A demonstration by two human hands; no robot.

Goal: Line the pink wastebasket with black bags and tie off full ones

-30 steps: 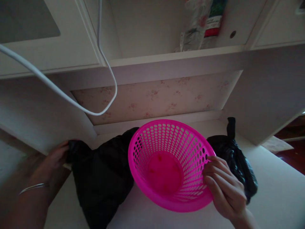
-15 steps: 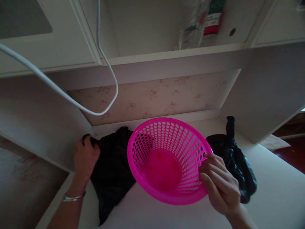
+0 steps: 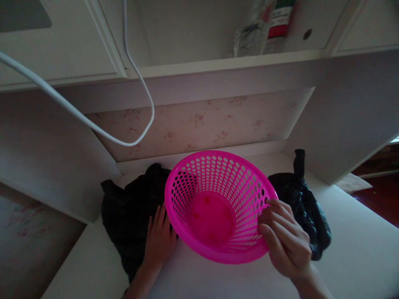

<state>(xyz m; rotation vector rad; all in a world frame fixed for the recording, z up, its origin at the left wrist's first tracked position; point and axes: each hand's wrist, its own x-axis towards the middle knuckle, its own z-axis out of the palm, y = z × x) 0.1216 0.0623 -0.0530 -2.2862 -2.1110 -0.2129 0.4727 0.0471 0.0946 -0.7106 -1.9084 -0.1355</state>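
A bright pink plastic basket (image 3: 212,218) with a perforated wall is tilted so that I look into its bare inside. The fingers of my right hand (image 3: 286,236) are wrapped over its right rim. On the left lies a crumpled black cloth or bag (image 3: 131,216), partly hidden behind the basket. My left hand (image 3: 160,236) rests on its right side, fingers stretched out flat, their tips close to the basket's left rim. A knotted black plastic bag (image 3: 307,211) sits just beyond my right hand.
Everything lies on a white shelf surface (image 3: 352,249) between two side panels. A white cable (image 3: 124,143) loops down at the upper left. Above, an upper compartment (image 3: 193,33) holds a clear plastic package (image 3: 251,39) and a red-and-green labelled one (image 3: 279,20).
My left hand has let go of the black item's upper left corner and moved right, onto its side next to the basket. My right hand keeps its hold on the rim.
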